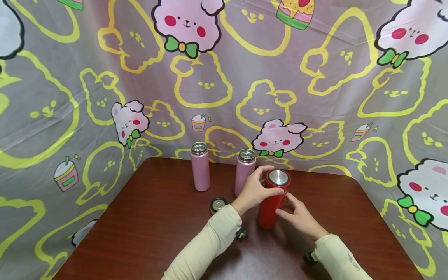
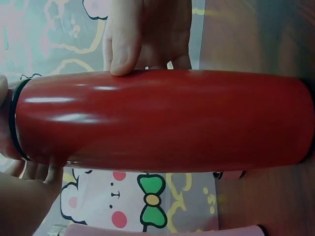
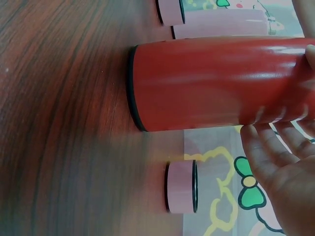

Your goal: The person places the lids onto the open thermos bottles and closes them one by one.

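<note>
A red thermos (image 1: 268, 212) stands upright on the table, its lid (image 1: 279, 177) showing a round silver top. The left hand (image 1: 257, 190) grips that lid, thumb on the near side and fingers round the far side. Lower down, the right hand (image 1: 301, 217) holds the body from the right; its thumb also shows on the red wall in the left wrist view. Behind the left hand is a pink thermos (image 1: 245, 169) without a lid, its steel neck bare. Another lidless pink thermos (image 1: 200, 171) stands farther left.
A loose lid (image 1: 218, 205) lies inside-up left of the left forearm. The right wrist view shows a pink lid (image 3: 181, 187) on the brown table (image 1: 147, 217), beside the red thermos. A patterned cloth (image 1: 217, 116) hangs behind the table.
</note>
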A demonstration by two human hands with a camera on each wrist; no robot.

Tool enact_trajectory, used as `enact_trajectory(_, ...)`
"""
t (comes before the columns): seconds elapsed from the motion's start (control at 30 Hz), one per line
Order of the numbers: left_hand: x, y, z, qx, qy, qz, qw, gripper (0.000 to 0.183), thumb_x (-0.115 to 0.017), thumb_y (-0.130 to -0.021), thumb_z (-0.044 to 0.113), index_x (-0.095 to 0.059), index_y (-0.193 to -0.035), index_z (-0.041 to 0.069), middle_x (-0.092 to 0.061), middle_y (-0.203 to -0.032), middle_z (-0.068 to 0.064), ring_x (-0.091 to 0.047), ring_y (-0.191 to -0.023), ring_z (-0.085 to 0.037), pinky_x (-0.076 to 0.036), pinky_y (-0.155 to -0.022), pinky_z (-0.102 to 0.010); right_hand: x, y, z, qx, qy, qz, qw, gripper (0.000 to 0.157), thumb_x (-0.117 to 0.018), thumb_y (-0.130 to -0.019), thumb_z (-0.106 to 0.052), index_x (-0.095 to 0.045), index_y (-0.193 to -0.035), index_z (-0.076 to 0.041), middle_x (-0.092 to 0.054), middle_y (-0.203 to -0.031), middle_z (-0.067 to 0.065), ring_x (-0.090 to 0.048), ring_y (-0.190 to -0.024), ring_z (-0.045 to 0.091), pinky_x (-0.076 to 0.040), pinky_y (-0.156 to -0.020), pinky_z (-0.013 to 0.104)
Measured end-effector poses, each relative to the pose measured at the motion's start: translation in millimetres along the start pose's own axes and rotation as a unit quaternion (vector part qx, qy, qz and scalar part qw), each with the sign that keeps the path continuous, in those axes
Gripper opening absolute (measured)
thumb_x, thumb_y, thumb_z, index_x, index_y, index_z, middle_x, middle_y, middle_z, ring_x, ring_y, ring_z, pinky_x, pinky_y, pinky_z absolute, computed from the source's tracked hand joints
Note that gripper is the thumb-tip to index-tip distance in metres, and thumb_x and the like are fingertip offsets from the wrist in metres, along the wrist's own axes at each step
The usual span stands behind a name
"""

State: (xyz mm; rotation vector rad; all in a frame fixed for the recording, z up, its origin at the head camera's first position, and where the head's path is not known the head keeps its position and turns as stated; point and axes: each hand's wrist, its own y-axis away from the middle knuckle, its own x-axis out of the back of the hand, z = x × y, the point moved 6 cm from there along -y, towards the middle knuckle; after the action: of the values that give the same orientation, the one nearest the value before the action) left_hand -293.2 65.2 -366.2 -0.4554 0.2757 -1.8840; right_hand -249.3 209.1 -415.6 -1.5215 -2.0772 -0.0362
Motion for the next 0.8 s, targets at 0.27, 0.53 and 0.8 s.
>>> enact_trajectory(0.27,-0.1,-0.1,-1.6,-0.013,0.024,-0.012,0.9996,0.06,-0.078,-0.077,0.013,-0.051,-0.131,0.012,-0.059,-0.12,0.001,-0.058,-0.105,-0.008,-0.045,-0.091,-0.023,0.7,-1,23,0.005,-0.003,0.005,1.0,0.049,-0.07,-0.086,-0.012,-0.048,-0.129,-0.006,-0.06,-0.118,0.012,-0.06,-0.103,0.012,-0.049,-0.086,0.025)
enact_trajectory(0.53,-1.6,-3.3,-3.5,-0.023,0.062,-0.06,0.996,0.059,-0.071,-0.082,0.006,-0.047,-0.135,0.009,-0.057,-0.123,-0.007,-0.057,-0.104,-0.008,-0.046,-0.09,-0.025,1.0,-3,36,0.007,-0.015,0.013,1.0,0.051,-0.071,-0.086,-0.014,-0.047,-0.13,-0.007,-0.06,-0.119,0.011,-0.06,-0.105,0.014,-0.048,-0.087,0.025)
enact_trajectory(0.8,-3.8,-5.8,-4.7,-0.023,0.094,-0.088,0.9915,0.061,-0.065,-0.084,0.0,-0.041,-0.139,0.004,-0.05,-0.131,-0.016,-0.054,-0.106,-0.007,-0.043,-0.094,-0.026,0.3,-2,32,0.005,-0.014,0.007,1.0,0.051,-0.069,-0.087,-0.012,-0.046,-0.132,-0.007,-0.059,-0.12,0.013,-0.059,-0.104,0.013,-0.049,-0.086,0.027)
